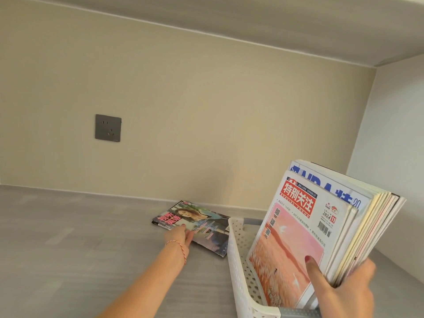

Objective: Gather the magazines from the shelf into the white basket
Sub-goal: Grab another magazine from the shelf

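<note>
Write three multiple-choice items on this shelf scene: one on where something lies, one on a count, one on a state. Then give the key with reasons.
1. Where is the loose magazine?
A. Flat on the shelf, left of the white basket
B. Standing inside the basket
C. Leaning on the wall socket

2. How many magazines lie outside the basket?
A. None
B. One
C. Three

3. What is the right hand doing?
A. Resting open on the shelf
B. Gripping the upright stack of magazines in the basket
C. Touching the socket

Key:
1 A, as its cover faces up on the grey surface beside the basket's perforated wall.
2 B, as only the one under the left hand is out.
3 B, as the thumb presses the front cover and the fingers wrap the stack's edge.
</note>
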